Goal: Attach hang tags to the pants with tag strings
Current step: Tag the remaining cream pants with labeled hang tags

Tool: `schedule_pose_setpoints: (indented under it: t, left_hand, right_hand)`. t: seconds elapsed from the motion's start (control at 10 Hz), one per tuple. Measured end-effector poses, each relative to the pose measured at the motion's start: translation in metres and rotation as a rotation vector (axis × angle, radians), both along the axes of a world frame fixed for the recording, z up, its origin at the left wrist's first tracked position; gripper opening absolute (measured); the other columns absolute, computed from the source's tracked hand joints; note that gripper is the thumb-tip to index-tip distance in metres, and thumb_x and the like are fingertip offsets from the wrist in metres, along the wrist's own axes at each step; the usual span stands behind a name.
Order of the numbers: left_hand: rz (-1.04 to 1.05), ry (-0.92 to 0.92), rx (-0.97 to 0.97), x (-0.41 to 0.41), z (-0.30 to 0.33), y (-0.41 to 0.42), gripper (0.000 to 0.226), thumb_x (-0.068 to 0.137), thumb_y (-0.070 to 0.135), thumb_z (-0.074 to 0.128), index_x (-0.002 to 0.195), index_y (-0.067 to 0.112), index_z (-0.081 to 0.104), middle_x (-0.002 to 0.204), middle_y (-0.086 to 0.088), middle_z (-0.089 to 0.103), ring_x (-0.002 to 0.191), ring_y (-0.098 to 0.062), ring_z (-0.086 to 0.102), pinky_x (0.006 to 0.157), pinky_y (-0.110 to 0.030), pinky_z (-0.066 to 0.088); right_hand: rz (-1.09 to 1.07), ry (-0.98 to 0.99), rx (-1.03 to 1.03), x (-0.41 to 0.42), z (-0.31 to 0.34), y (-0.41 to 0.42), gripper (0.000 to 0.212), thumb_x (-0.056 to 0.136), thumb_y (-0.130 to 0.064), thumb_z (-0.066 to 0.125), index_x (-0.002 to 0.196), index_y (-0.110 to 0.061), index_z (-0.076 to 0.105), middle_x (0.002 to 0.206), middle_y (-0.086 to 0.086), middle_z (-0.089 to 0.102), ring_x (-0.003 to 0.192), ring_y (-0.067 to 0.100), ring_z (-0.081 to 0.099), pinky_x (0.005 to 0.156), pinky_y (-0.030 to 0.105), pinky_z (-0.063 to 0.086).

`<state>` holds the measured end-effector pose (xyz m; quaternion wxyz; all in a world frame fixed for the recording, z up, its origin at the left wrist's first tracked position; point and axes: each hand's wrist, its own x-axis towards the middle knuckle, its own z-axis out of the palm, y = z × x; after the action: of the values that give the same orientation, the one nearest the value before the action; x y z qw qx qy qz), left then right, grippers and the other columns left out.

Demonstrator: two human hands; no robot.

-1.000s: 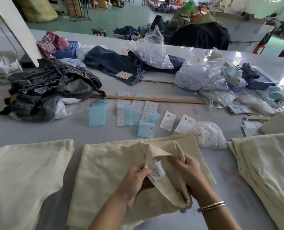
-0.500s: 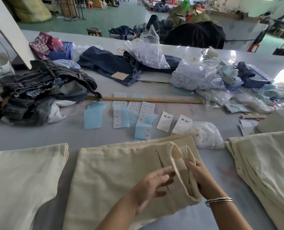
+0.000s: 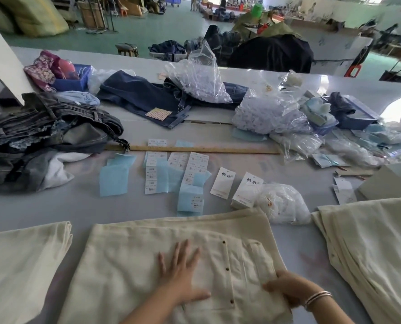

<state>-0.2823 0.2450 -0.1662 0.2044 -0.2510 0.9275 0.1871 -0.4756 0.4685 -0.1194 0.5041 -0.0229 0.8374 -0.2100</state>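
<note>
On the grey table, close to the person, lie cream pants, folded flat. A row of small dark buttons runs down the front of them. The left hand lies flat on the pants with its fingers spread and straight, pressing the cloth. It holds nothing. The right hand is at the right edge of the pants. Its fingers curl around that edge and grip the cloth. A silver bracelet sits on the right wrist.

Just past the pants, two white hang tags with black writing lie side by side. The one on the right touches the top edge of the pants. Beside them is a clear bag of white strings, touching the pants too. To the left of the tags lie small white labels and blue paper squares. A long wooden ruler lies behind them.

More cream pants lie to the left and in a pile to the right. A heap of jeans sits far left, well apart from the hands.
</note>
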Motion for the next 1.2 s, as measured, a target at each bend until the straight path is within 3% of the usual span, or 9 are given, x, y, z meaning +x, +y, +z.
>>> schedule_pose_setpoints:
  t: [0.1, 0.2, 0.3, 0.4, 0.7, 0.8, 0.9, 1.0, 1.2]
  left_hand:
    - [-0.033, -0.036, -0.02, 0.001, -0.009, -0.002, 0.115, 0.068, 0.079, 0.054, 0.148, 0.041, -0.019, 0.152, 0.004, -0.038, 0.134, -0.018, -0.043, 0.1, -0.064, -0.025]
    - [-0.034, 0.209, -0.247, 0.003, -0.019, -0.003, 0.12, 0.055, 0.087, 0.048, 0.15, 0.036, -0.006, 0.155, -0.001, -0.029, 0.13, -0.014, -0.048, 0.099, -0.061, -0.023]
    - [0.005, 0.41, -0.447, 0.005, -0.033, -0.001, 0.133, 0.041, 0.089, 0.032, 0.154, 0.027, 0.001, 0.162, -0.005, -0.006, 0.149, -0.023, -0.007, 0.11, -0.06, -0.002]
    - [0.022, 0.555, -0.467, 0.002, -0.049, 0.001, 0.063, 0.089, 0.043, 0.037, 0.149, 0.034, 0.017, 0.162, -0.005, 0.002, 0.149, -0.022, 0.003, 0.104, -0.06, 0.02]
    - [-0.134, 0.942, -0.982, -0.01, -0.022, -0.035, 0.065, 0.103, 0.046, 0.019, 0.144, -0.003, 0.029, 0.146, -0.036, 0.029, 0.131, -0.05, 0.036, 0.099, -0.068, 0.027]
    - [-0.098, 0.882, -0.865, -0.013, -0.029, -0.035, 0.042, 0.102, 0.047, 0.025, 0.126, 0.021, 0.049, 0.133, -0.016, 0.057, 0.131, -0.035, 0.046, 0.101, -0.065, 0.026]
    - [0.075, 0.79, -0.571, -0.019, -0.045, -0.002, 0.021, 0.098, 0.046, 0.036, 0.116, 0.042, 0.047, 0.114, 0.008, 0.07, 0.105, -0.009, 0.067, 0.108, -0.055, 0.024]
    - [0.087, 0.775, -0.794, -0.017, -0.058, -0.012, 0.036, 0.098, 0.043, 0.039, 0.134, 0.038, 0.041, 0.143, 0.003, 0.045, 0.143, -0.02, 0.028, 0.1, -0.056, 0.03]
    - [0.04, 0.676, -0.57, -0.012, -0.063, -0.002, 0.036, 0.099, 0.037, 0.032, 0.134, 0.042, 0.041, 0.157, 0.0, 0.027, 0.145, -0.022, 0.022, 0.104, -0.057, 0.026]
  right_hand:
    - [0.539, 0.335, 0.284, -0.031, 0.029, -0.034, 0.029, 0.083, -0.044, 0.064, 0.09, -0.015, 0.064, 0.095, 0.006, 0.073, 0.074, 0.017, 0.068, 0.062, 0.023, 0.05]
    - [0.453, 0.755, 0.008, -0.049, 0.044, -0.09, 0.018, 0.089, -0.029, 0.056, 0.075, -0.018, 0.055, 0.082, 0.006, 0.067, 0.083, 0.026, 0.062, 0.064, 0.028, 0.039]
    - [0.612, 0.871, -0.244, -0.049, 0.044, -0.175, 0.019, 0.088, -0.021, 0.056, 0.103, -0.014, 0.066, 0.107, 0.008, 0.064, 0.099, 0.029, 0.061, 0.074, 0.029, 0.042]
    - [0.711, 0.846, -0.233, -0.05, 0.027, -0.217, 0.037, 0.089, -0.02, 0.054, 0.125, -0.014, 0.057, 0.129, 0.007, 0.054, 0.115, 0.029, 0.055, 0.092, 0.033, 0.043]
    - [0.581, 0.773, -0.03, -0.079, -0.025, -0.263, 0.041, 0.094, -0.025, 0.049, 0.13, -0.009, 0.037, 0.137, 0.012, 0.04, 0.132, 0.03, 0.037, 0.104, 0.042, 0.036]
    - [0.664, 0.935, 0.061, -0.069, -0.026, -0.263, 0.026, 0.097, -0.016, 0.038, 0.119, -0.01, 0.051, 0.118, 0.007, 0.057, 0.11, 0.029, 0.056, 0.085, 0.039, 0.047]
    - [0.816, 1.114, 0.062, -0.061, -0.021, -0.254, 0.018, 0.061, -0.008, 0.082, 0.071, -0.003, 0.067, 0.068, 0.01, 0.064, 0.058, 0.025, 0.065, 0.047, 0.029, 0.05]
    - [0.895, 1.123, 0.12, -0.061, -0.027, -0.246, 0.019, 0.091, -0.007, 0.049, 0.103, -0.004, 0.064, 0.1, 0.011, 0.064, 0.091, 0.026, 0.064, 0.072, 0.035, 0.052]
    - [0.493, 0.942, -0.087, -0.061, -0.023, -0.236, 0.022, 0.095, -0.009, 0.043, 0.098, -0.005, 0.064, 0.105, 0.016, 0.066, 0.099, 0.031, 0.063, 0.076, 0.033, 0.045]
